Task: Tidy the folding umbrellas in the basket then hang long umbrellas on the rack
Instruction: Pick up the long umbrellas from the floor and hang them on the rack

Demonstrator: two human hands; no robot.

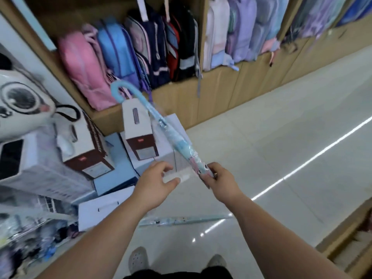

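Right hand [218, 181] grips long umbrella [173, 137]; left hand [156, 182] loose.

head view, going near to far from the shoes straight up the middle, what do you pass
Shoes → long umbrella lying on the floor → left hand and right hand, about level → blue long umbrella held in the right hand → its curved handle → backpacks on the shelf.

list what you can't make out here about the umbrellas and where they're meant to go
1. Head view: held long umbrella, tip end covered by the right hand.
2. Second umbrella on the floor: handle end behind the left arm.
3. Left hand: motion blur obscures the pale thing at its fingers.
4. Rack and basket: not identifiable.
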